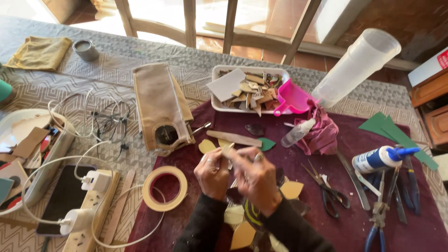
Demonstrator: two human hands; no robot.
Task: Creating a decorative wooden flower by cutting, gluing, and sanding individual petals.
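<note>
Holding: my left hand point(213, 171) and right hand point(256, 177) both have their grip closed on a small tan piece point(228, 150), above the maroon cloth point(326, 224) on the counter.
Beside left: tape roll point(164, 188).
Beside right: scissors point(326, 189), glue bottle point(380, 158).
Beyond: tray of scraps point(219, 105).

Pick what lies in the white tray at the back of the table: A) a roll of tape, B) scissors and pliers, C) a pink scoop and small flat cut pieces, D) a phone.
C: the white tray holds a pink scoop beside a heap of small flat cut pieces.
</note>
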